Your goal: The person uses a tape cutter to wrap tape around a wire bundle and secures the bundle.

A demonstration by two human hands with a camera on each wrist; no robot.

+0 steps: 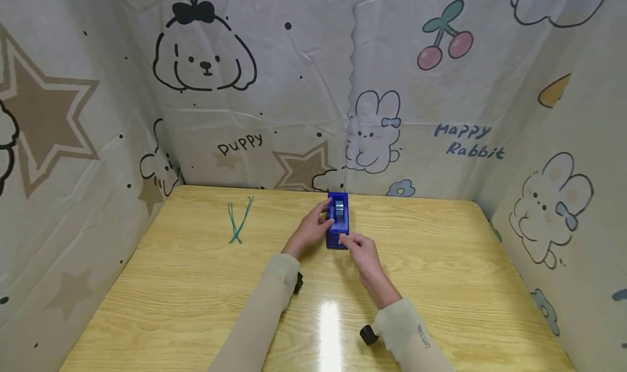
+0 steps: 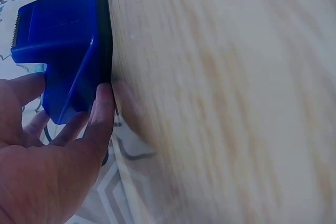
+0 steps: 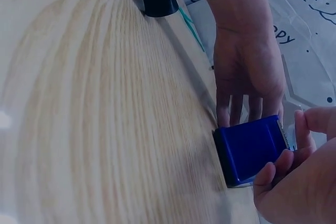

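A blue tape dispenser stands near the table's back edge with a roll of clear tape in it. My left hand holds the dispenser from its left side, the thumb at the notch and the other fingers along the body and base, as the left wrist view shows. By the serrated cutter at the front, my right hand pinches the tape end between thumb and index finger. The clear tape itself is hard to make out there. In the right wrist view the dispenser's blue side sits between both hands.
Thin teal strands lie crossed on the wooden table, left of the dispenser. A printed cloth hangs behind the table and along both sides. Black camera mounts are strapped at the wrists.
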